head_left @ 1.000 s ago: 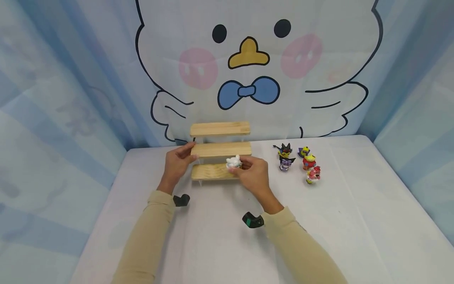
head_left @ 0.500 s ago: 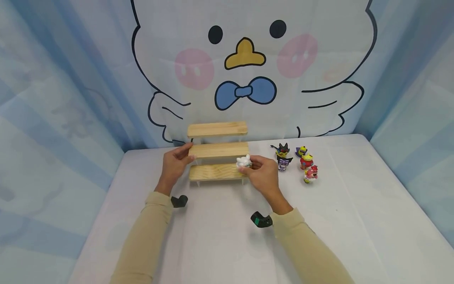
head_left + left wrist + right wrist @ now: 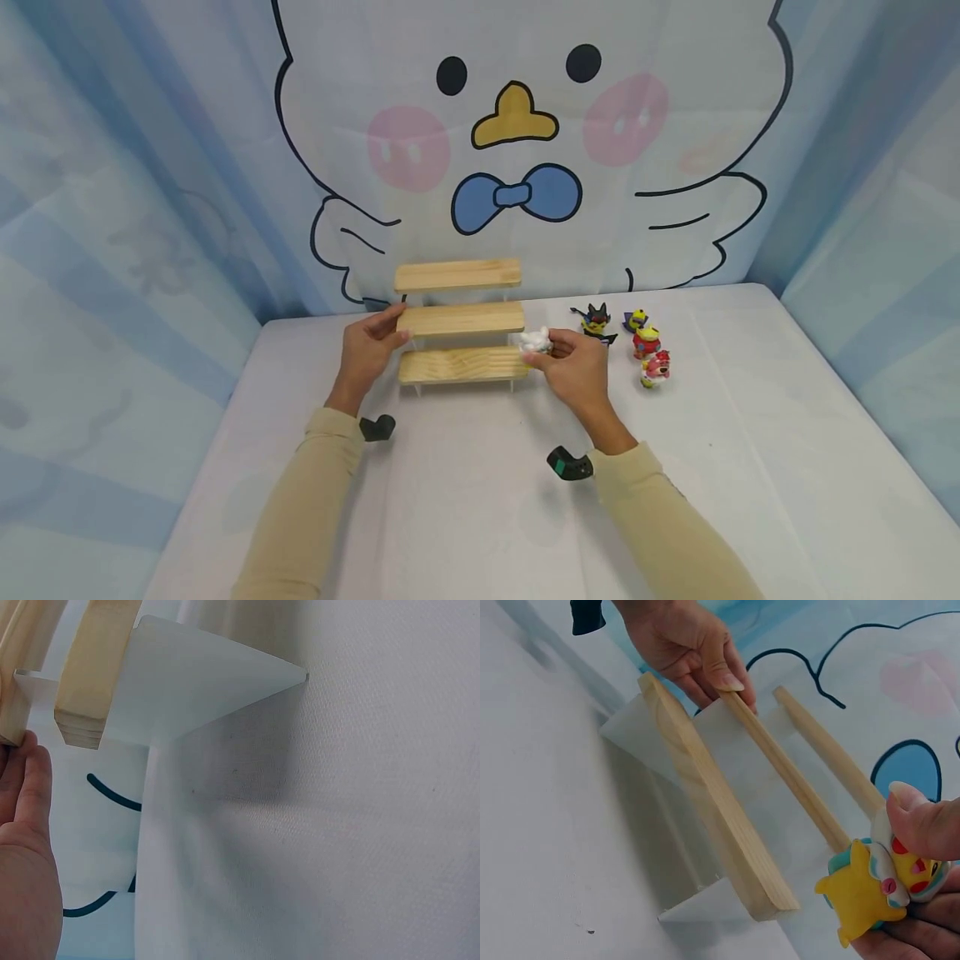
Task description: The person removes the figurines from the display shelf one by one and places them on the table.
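Note:
A three-tier display stand has pale wooden shelves on white side supports. My left hand (image 3: 367, 350) grips the left end of the middle shelf (image 3: 461, 318), thumb in front and fingers behind. The right wrist view shows this pinch from the side. My right hand (image 3: 581, 371) holds a small figurine (image 3: 535, 341) between thumb and fingers, beside the right end of the bottom shelf (image 3: 461, 365). Seen from the right wrist, the figurine (image 3: 866, 892) has a yellow body, red cheeks and a white hood. From the head only its white back shows.
Right of the stand are several small figurines: a black-eared one (image 3: 596, 317), a purple and yellow one (image 3: 635, 321), a red one (image 3: 647, 342) and a pink one (image 3: 656, 368). A cartoon-print curtain (image 3: 517, 242) hangs behind the white-covered table (image 3: 480, 500).
My right hand has moved right with the figurine, from over the bottom shelf to past its right end. The left hand keeps its grip on the middle shelf.

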### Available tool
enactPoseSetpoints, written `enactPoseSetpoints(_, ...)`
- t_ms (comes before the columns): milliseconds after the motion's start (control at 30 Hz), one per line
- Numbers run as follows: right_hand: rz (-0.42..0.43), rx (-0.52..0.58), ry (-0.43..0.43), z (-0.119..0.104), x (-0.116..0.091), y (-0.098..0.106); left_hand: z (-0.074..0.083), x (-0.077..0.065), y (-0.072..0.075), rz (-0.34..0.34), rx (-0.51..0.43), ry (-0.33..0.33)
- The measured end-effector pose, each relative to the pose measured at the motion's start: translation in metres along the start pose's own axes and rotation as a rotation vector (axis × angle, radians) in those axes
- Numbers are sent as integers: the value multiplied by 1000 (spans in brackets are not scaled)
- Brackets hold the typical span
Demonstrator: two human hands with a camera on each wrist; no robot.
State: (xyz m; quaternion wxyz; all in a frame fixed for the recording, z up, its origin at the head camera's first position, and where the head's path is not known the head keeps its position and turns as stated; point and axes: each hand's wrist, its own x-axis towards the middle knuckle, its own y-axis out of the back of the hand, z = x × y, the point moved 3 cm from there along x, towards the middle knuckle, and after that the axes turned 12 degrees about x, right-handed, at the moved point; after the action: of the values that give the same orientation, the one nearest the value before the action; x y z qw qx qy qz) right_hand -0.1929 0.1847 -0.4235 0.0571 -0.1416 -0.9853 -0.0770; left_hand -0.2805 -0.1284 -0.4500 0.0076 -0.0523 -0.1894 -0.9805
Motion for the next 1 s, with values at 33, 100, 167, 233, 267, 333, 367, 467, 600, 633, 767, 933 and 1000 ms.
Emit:
enactPoseSetpoints(33, 1, 7, 0, 0, 0, 1, 0, 0, 0, 7, 1, 3)
enactPoseSetpoints(100, 5, 13, -2, 2, 1, 5, 0, 0, 0, 13, -3, 2)
enactPoseSetpoints(167, 20, 7, 4, 3, 1, 10, 0, 1, -3, 1, -13, -7)
enactPoseSetpoints(233, 32, -4, 8, 4, 1, 15, 1, 1, -5, -13, -21, -18)
enactPoseSetpoints(267, 36, -12, 8, 5, 0, 16, 1, 1, -5, -19, -23, -25)
enactPoseSetpoints(333, 42, -20, 4, 6, 0, 20, 2, 0, -5, -21, -21, -28)
enactPoseSetpoints(367, 39, -24, -2, 6, 0, 21, 2, 0, -4, -14, -18, -25)
enactPoseSetpoints(467, 36, -40, -17, 8, 0, 22, 2, -1, -1, 1, -8, -9)
enactPoseSetpoints(600, 59, -71, -31, 13, 0, 25, -1, 0, 0, -8, -12, 4)
enactPoseSetpoints(633, 64, -79, -34, 14, 0, 26, -1, 0, 0, -10, -14, 4)
enactPoseSetpoints(767, 80, -89, -49, 18, 1, 30, -1, 0, -1, -9, -15, 0)
enactPoseSetpoints(933, 90, -73, -50, 20, 2, 34, 2, -1, 0, -9, -9, 7)
enactPoseSetpoints(1000, 92, -71, -53, 19, 2, 35, 2, -1, 0, -12, -12, 12)
